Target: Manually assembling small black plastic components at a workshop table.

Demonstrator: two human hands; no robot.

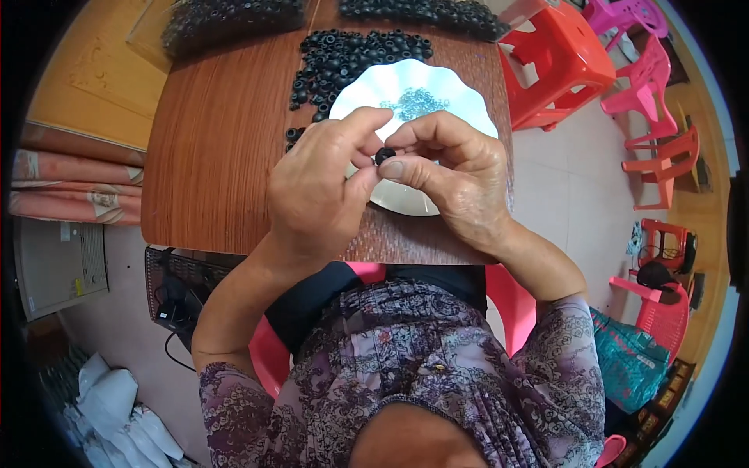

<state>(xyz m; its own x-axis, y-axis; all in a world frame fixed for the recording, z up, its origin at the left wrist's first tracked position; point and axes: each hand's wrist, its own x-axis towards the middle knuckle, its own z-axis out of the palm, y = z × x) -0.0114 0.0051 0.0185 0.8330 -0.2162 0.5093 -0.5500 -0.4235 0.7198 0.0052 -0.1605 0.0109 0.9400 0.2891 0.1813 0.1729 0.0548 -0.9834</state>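
Observation:
Between my fingertips is a small round black part [385, 155] with a hole in it, held over the near side of a white scalloped plate [452, 82]. My left hand [316, 179] pinches it from the left, and my right hand [460, 171] grips it between thumb and forefinger. Small clear bits [417, 103] lie in a heap on the plate. Just behind and left of the plate, many similar black parts [335, 62] are spread over the wooden table [211, 148].
Two clear containers of black parts, one at the back left [234, 27] and one at the back right [429, 14], stand along the table's far side. A red stool [566, 58] is close to its right edge. Pink chairs [647, 86] line the right wall.

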